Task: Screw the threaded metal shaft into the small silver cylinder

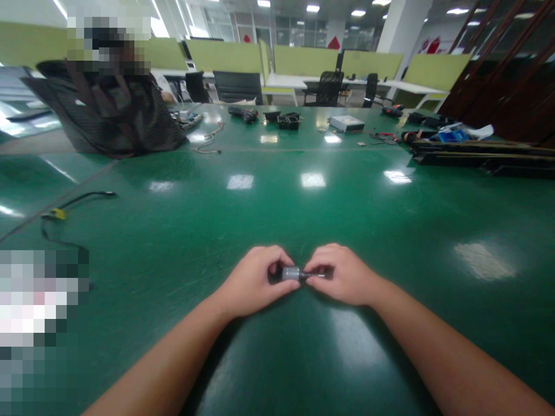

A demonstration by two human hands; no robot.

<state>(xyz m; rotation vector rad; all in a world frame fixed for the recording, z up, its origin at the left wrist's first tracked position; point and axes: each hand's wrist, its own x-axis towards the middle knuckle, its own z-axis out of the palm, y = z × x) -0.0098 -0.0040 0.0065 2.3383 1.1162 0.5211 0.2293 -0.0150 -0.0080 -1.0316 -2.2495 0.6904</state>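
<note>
Wide and glossy, the green table (277,216) gleamed; a slouching dark bag (151,118) sat far left; near centre, the left hand (251,278) pinched a smooth grey cylinder (292,273), the right hand (344,274) gripping its thin, seemingly metal shaft (319,275).

The room is bright, lit by rectangular ceiling lights (313,8) overhead and pale streaks of light at upper left; they throw hard white glare patches (313,180) across the glossy green tabletop (277,222), while darker shadow lies beside the left forearm (173,352) and right forearm (437,341). Wide-angle distortion tilts the brown cabinet (503,75) at the right edge, the small cylindrical tool (291,273) looks soft, the background is hazy, and coarse pixelation hides patches at upper and lower left.
</note>
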